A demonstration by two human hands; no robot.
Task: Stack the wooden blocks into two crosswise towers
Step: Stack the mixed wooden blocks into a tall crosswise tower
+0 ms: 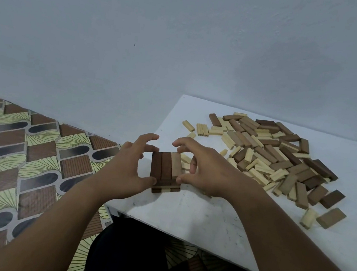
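Note:
A low crosswise tower [166, 167] of wooden blocks stands near the left edge of the white table [197, 213]. Its top layer has two dark brown blocks and one pale block side by side. My left hand [128, 167] cups the tower's left side, thumb at the near corner and fingers curled over the far edge. My right hand [205, 167] cups the right side, thumb touching the near right corner. Neither hand holds a loose block. A big heap of loose blocks [268, 154], pale and brown, lies to the right.
The table's left edge runs close beside the tower, with patterned floor [26, 151] below. A blue-grey wall [183, 46] rises behind. Stray blocks [330, 217] lie near the table's right front. My dark-clothed lap [133, 252] is under the near edge.

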